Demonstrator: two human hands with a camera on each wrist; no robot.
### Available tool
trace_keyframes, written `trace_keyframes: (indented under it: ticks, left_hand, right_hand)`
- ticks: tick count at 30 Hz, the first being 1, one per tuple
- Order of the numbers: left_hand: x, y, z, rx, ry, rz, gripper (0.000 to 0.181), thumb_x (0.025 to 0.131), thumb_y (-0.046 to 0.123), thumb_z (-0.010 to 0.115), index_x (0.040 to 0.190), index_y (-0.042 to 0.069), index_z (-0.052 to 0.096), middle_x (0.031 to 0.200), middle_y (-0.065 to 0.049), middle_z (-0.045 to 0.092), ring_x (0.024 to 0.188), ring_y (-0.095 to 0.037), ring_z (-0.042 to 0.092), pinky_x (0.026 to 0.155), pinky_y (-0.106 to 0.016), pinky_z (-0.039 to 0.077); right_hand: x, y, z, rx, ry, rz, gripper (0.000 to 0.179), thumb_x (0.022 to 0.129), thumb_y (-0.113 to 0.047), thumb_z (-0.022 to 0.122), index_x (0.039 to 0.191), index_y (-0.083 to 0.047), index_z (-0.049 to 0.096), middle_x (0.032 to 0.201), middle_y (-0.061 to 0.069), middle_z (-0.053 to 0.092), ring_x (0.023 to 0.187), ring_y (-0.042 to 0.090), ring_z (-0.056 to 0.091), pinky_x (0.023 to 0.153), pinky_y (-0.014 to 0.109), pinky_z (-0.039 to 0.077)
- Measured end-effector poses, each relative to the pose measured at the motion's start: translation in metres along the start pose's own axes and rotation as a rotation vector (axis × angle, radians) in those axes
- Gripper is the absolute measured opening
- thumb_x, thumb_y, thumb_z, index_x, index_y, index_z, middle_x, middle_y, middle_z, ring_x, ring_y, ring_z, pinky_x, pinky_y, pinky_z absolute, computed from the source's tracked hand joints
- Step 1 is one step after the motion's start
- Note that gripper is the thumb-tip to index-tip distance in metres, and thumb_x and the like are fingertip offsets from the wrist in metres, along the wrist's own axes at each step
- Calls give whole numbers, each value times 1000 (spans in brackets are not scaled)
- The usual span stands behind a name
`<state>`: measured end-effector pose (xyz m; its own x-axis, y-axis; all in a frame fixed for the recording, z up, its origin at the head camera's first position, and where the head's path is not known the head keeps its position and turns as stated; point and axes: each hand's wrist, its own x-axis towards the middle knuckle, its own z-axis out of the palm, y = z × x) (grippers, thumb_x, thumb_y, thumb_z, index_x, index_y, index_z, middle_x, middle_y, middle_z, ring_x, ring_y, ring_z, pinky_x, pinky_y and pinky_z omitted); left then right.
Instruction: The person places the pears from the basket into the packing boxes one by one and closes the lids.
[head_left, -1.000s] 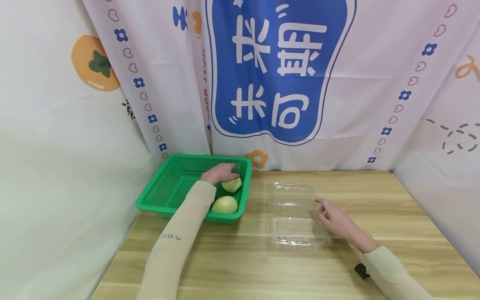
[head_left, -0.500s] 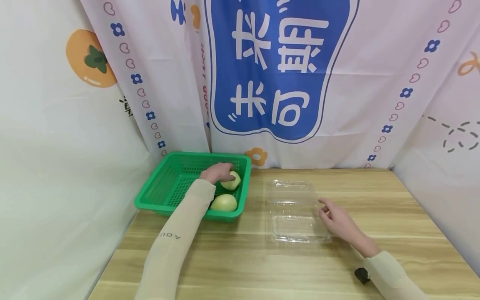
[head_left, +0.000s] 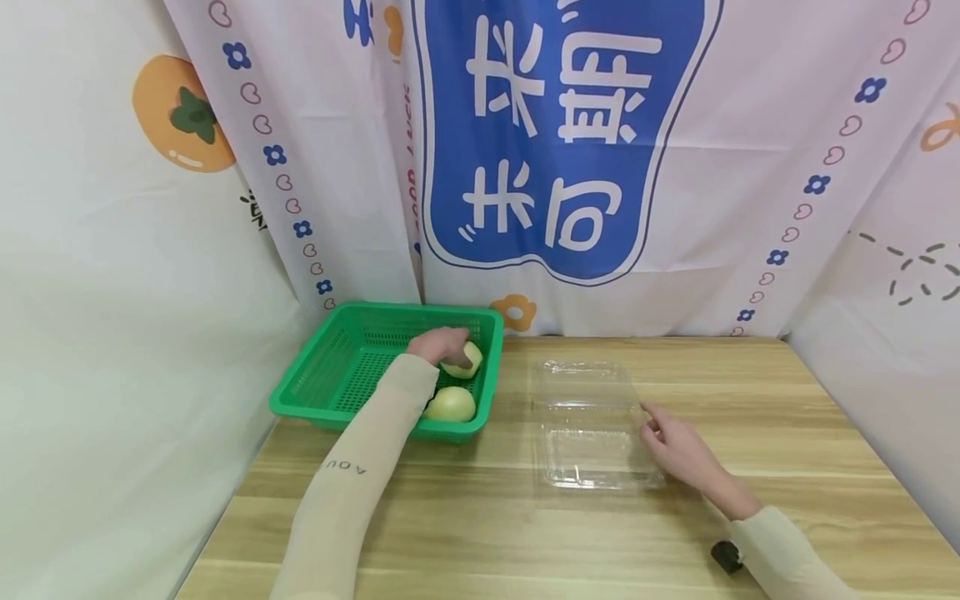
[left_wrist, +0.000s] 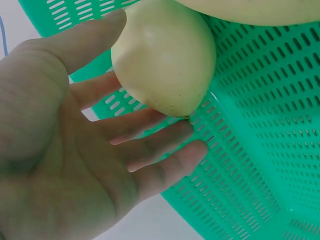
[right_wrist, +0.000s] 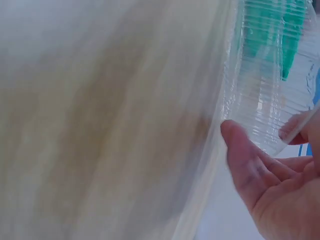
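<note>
Lower edge of the head view: cream left sleeve (head_left: 345,492), dark lettering, and plain right sleeve (head_left: 787,550), a small black block (head_left: 726,557) at its cuff. Under them the table (head_left: 525,550), yellowish wood grain in soft bands, running broad along the bottom centre and off to the right. Right of centre, a container (head_left: 588,454) of thin clear plastic, ribbed walls, two rectangular parts meeting at a ridge, rim glinting. Right hand (head_left: 678,450) at its right edge, thumb and a finger apart around a plastic corner in the right wrist view; cannot tell whether they pinch it. A strip of wood separates container from basket (head_left: 307,371), left of centre: green plastic, slotted floor and walls, flared rim. Inside, lower right corner, a smooth, rounded pale fruit (head_left: 452,405); just above it in the frame, a second fruit (left_wrist: 165,60), waxy, tapering to a brown-specked tip. Left hand (head_left: 438,343) is at that one, fingers spread, thumb tip at its side; firmness of contact unclear. Slotted floor extends left of the wrist. Behind, upper frame, creased white cloth (head_left: 720,208) with blue panel, bottom hem meeting the table's far edge.
</note>
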<state>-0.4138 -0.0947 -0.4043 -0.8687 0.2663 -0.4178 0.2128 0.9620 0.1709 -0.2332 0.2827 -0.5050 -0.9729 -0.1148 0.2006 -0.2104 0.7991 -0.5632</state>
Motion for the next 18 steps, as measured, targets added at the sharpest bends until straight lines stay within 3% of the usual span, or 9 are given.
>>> trace_keyframes:
  ticks: [7, 11, 18]
  left_hand:
    - [-3, 6, -1, 28, -11, -3, 74, 93, 36, 64, 155, 21, 28, 158, -10, 35, 143, -34, 35, 109, -56, 38]
    - [-3, 11, -1, 71, -15, -17, 77, 93, 35, 65, 157, 20, 24, 159, -11, 32, 144, -34, 34, 110, -55, 38]
    - [-2, 12, 1, 67, -10, -34, 77, 93, 29, 65, 157, 19, 23, 159, -13, 32, 144, -34, 34, 110, -54, 39]
  right_hand:
    - [5, -1, 4, -1, -5, 43, 46, 96, -10, 51, 138, 10, 47, 104, 24, 70, 74, 18, 67, 55, 23, 50]
    - [8, -1, 5, -9, 2, 55, 46, 96, -12, 50, 137, 8, 48, 106, 23, 71, 80, 21, 69, 63, 29, 54]
    - [9, -2, 7, 4, 2, 39, 43, 96, -12, 52, 135, 7, 51, 103, 20, 71, 81, 20, 68, 70, 36, 56]
